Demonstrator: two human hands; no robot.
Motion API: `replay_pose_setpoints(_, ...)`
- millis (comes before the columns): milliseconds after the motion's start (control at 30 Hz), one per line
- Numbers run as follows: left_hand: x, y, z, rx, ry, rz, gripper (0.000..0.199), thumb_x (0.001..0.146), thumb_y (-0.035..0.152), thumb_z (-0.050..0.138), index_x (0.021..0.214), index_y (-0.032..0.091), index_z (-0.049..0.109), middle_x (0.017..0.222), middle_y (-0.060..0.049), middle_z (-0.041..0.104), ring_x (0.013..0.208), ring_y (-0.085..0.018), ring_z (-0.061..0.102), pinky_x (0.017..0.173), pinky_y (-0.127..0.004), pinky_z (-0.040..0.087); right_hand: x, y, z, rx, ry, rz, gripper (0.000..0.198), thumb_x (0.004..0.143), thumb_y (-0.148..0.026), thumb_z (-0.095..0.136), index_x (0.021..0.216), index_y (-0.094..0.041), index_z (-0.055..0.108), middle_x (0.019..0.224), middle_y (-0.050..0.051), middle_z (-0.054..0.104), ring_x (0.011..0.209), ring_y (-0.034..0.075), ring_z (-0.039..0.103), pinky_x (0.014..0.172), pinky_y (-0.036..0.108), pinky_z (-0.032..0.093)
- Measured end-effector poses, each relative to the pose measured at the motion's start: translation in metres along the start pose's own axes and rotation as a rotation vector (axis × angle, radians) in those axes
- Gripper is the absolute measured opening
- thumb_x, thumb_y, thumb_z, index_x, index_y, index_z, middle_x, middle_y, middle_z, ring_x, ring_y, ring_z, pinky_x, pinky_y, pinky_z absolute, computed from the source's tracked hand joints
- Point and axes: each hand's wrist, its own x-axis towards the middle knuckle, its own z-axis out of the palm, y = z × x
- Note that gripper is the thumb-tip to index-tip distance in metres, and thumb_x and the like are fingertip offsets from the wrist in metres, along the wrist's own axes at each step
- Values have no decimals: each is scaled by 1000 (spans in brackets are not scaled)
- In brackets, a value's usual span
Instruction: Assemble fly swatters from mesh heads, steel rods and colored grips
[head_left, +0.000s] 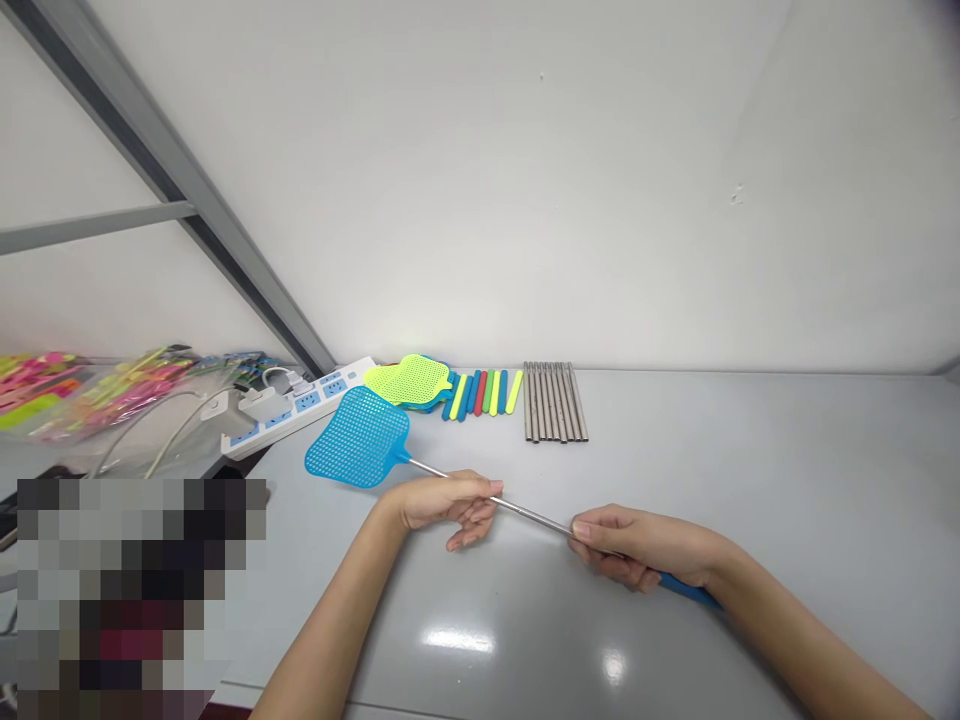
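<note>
the swatter (532, 516) lies across the middle of the counter (750, 450) area, held between 2 hands, its long axis slanting from far left to near right. its blue mesh head (358, 440) is at the far left end, beyond the left grip (442, 500); its blue handle (690, 592) is at the near right end, partly hidden by the right grip (637, 545) and wrist. between the 2 grips a stretch of thin metal rod (546, 521) shows bare, so the left grip is nearer the head and the right grip nearer the handle.

the right grip pinches the rod with thumb and forefinger just on the head side of the handle, the other fingers curled beneath. the left grip has the rod lightly between thumb and forefinger, thumb pointing right along it, the remaining fingers hanging loose; how firmly it presses i cannot tell.

farther off, along the wall, lie a pile of mesh heads (412, 380), a row of coloured handles (481, 393) and a row of metal tubes (555, 400), all well apart from the right grip.
</note>
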Motion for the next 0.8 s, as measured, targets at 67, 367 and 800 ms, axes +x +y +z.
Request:
replay_pose_setpoints(67, -1, 0, 0, 6, 16, 9, 39, 84, 37, 30, 53, 15, 39, 45, 0, 52, 33, -9, 44, 37, -22, 32, 0, 0, 0, -4, -1, -4, 36, 75, -53, 43, 72, -17, 44, 53, -6, 27, 44, 5, 18, 37, 18, 11)
replay_pose_setpoints(367, -4, 0, -2, 11, 80, 41, 39, 84, 38, 29, 52, 16, 36, 43, 2, 49, 32, -8, 41, 39, -22, 31, -11, 1, -16, -78, 8, 1, 37, 76, -53, 40, 72, -17, 44, 53, -6, 26, 44, 5, 16, 38, 19, 11)
replay_pose_setpoints(800, -1, -2, -1, -10, 119, 34, 40, 83, 39, 31, 51, 16, 35, 41, 2, 46, 29, -8, 39, 37, -22, 28, -13, 3, -21, -105, 28, 13, 35, 77, -52, 40, 71, -17, 43, 52, -6, 27, 44, 5, 17, 38, 19, 13)
